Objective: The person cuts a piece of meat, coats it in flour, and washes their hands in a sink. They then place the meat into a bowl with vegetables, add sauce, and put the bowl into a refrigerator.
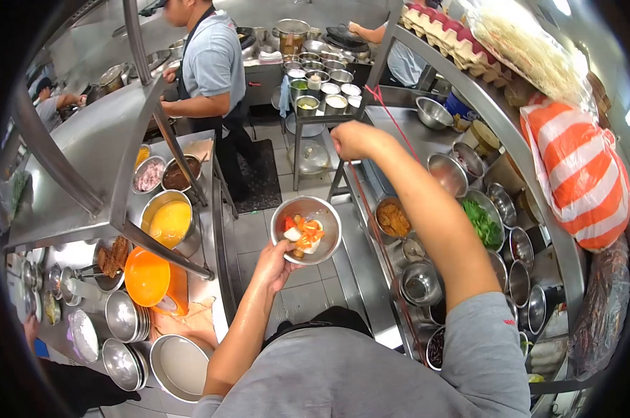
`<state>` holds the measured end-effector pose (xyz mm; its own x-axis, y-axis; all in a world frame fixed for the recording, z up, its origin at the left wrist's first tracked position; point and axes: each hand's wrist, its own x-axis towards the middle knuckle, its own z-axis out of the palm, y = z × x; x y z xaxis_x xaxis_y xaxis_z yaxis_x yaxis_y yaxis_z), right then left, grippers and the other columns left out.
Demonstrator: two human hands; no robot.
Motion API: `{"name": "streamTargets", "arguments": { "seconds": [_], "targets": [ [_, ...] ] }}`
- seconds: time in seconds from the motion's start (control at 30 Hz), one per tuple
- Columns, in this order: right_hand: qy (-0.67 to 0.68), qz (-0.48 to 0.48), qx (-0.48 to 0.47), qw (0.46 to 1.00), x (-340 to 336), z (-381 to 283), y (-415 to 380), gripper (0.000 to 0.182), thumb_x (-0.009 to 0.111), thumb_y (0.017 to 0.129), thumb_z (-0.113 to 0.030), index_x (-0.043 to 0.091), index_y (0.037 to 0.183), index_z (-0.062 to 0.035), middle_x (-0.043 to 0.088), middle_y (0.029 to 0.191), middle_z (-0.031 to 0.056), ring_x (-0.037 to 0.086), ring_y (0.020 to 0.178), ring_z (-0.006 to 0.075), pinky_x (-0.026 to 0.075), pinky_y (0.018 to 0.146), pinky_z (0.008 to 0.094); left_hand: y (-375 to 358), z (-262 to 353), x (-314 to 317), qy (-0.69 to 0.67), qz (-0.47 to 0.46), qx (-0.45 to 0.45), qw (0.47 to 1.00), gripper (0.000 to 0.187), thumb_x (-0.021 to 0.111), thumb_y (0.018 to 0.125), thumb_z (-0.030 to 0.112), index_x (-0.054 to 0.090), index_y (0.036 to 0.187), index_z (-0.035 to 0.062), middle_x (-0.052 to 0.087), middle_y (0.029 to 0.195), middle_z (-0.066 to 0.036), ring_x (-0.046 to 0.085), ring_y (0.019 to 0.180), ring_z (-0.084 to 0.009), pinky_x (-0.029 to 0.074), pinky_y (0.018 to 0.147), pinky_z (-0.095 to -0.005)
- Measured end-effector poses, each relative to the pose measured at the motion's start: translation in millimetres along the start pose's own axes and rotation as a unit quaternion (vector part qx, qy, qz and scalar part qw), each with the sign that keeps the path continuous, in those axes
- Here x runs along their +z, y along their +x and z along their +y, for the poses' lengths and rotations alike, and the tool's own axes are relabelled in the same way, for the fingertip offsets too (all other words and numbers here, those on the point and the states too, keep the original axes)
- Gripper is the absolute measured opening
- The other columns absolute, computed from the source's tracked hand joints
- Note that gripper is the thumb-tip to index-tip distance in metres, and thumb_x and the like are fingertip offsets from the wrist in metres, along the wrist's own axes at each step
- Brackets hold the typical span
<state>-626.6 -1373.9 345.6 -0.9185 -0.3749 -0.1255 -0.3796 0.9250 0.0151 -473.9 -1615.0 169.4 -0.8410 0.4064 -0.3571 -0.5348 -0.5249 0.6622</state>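
My left hand [277, 266] is closed on the near rim of a round metal bowl [334, 233], thumb inside. In the bowl lie orange and red vegetable pieces [308, 233] with some white pieces. My right arm reaches forward over the right counter. At its end my right hand [355, 141] is a closed fist, apart from the bowl. A thin red string [371, 216] runs from beneath this fist down along the counter. The fingertips are turned away from view.
Left: a pot of yellow liquid [170, 217], an orange container [148, 277], stacked metal bowls [123, 317]. Right: bowls of brown paste [393, 217] and green leaves [482, 223] under a shelf with egg trays [461, 43]. A co-worker [214, 63] stands ahead by a rack of containers [318, 83].
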Motion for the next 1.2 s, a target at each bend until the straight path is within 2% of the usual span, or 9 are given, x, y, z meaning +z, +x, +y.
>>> {"name": "streamTargets", "arguments": {
  "seconds": [0.13,0.2,0.23,0.37,0.43,0.7,0.87,1.0,1.2],
  "targets": [
    [0.039,-0.144,0.101,0.984,56,14,56,0.014,0.061,0.074,-0.013,0.07,0.084,-0.0081,0.071,0.08,0.012,0.07,0.074,0.0276,0.056,0.069,0.0426,2,20,-31,-0.033,0.057,0.036,0.997,0.049,0.049,0.086,0.004,0.035,0.133,-0.003,0.056,0.116,-0.022,0.067,0.088,-0.0287,0.061,0.069,-0.0398],
    [-0.038,-0.323,0.095,0.941,129,48,115,0.017,0.059,0.079,-0.015,0.07,0.092,-0.0144,0.07,0.084,0.0097,0.068,0.082,0.0297,0.043,0.072,0.0748,6,29,-42,-0.039,0.08,0.041,0.995,0.048,0.05,0.085,0.003,0.037,0.132,-0.0028,0.056,0.117,-0.022,0.067,0.09,-0.0284,0.06,0.071,-0.04],
    [-0.043,-0.32,0.169,0.931,136,41,122,0.046,0.069,0.071,-0.014,0.067,0.115,-0.0279,0.068,0.113,0.0101,0.05,0.124,0.0363,0.024,0.093,0.0799,7,32,-46,-0.043,0.099,0.04,0.993,0.048,0.05,0.085,0.003,0.039,0.131,-0.0026,0.056,0.118,-0.021,0.066,0.092,-0.0281,0.06,0.072,-0.0401],
    [-0.014,-0.318,0.101,0.943,142,68,188,0.041,0.066,0.083,-0.032,0.067,0.11,-0.0006,0.063,0.119,0.0196,0.061,0.109,0.0369,0.044,0.095,0.057,20,42,-59,-0.05,0.165,0.048,0.984,0.048,0.05,0.084,0.001,0.041,0.13,-0.0022,0.056,0.12,-0.019,0.064,0.098,-0.0275,0.058,0.077,-0.038],
    [0.098,-0.185,0.141,0.968,202,135,270,0.046,0.068,0.083,-0.034,0.065,0.114,-0.0004,0.06,0.124,0.0221,0.059,0.113,0.037,0.048,0.095,0.0412,31,53,-49,-0.07,0.222,0.07,0.97,0.051,0.05,0.082,0.0,0.041,0.132,-0.0019,0.056,0.121,-0.017,0.062,0.102,-0.0269,0.055,0.083,-0.036],
    [0.236,0.136,0.177,0.946,224,273,466,0.064,0.072,0.077,-0.042,0.057,0.123,0.001,0.058,0.124,0.0247,0.057,0.116,0.0371,0.046,0.095,0.0429,78,83,-16,-0.138,0.367,0.147,0.908,0.065,0.051,0.076,-0.003,0.034,0.138,-0.004,0.046,0.135,-0.02,0.05,0.123,-0.0343,0.041,0.106,-0.0458],
    [0.201,0.204,-0.003,0.958,277,323,570,0.044,0.068,0.079,-0.031,0.061,0.116,-0.0064,0.061,0.115,0.0209,0.056,0.109,0.0391,0.044,0.095,0.045,93,98,-9,-0.181,0.462,0.15,0.855,0.059,0.054,0.075,-0.005,0.042,0.133,-0.0028,0.055,0.125,-0.017,0.057,0.113,-0.0315,0.048,0.099,-0.0424],
    [0.118,-0.026,0.124,0.985,292,348,609,0.089,0.063,0.078,-0.062,0.045,0.135,0.0044,0.05,0.133,0.0288,0.047,0.126,0.0418,0.038,0.105,0.0449,112,94,15,-0.237,0.471,0.21,0.823,0.057,0.054,0.075,-0.004,0.043,0.131,-0.0021,0.057,0.122,-0.018,0.06,0.109,-0.0308,0.051,0.095,-0.0431],
    [0.174,-0.104,0.225,0.953,303,355,646,0.068,0.058,0.08,-0.037,0.045,0.137,-0.002,0.044,0.139,0.028,0.039,0.131,0.0434,0.035,0.108,0.0459,116,85,18,-0.235,0.534,0.202,0.787,0.063,0.052,0.074,-0.004,0.035,0.135,-0.0023,0.049,0.129,-0.021,0.055,0.116,-0.0362,0.047,0.101,-0.049]
  ]
}}
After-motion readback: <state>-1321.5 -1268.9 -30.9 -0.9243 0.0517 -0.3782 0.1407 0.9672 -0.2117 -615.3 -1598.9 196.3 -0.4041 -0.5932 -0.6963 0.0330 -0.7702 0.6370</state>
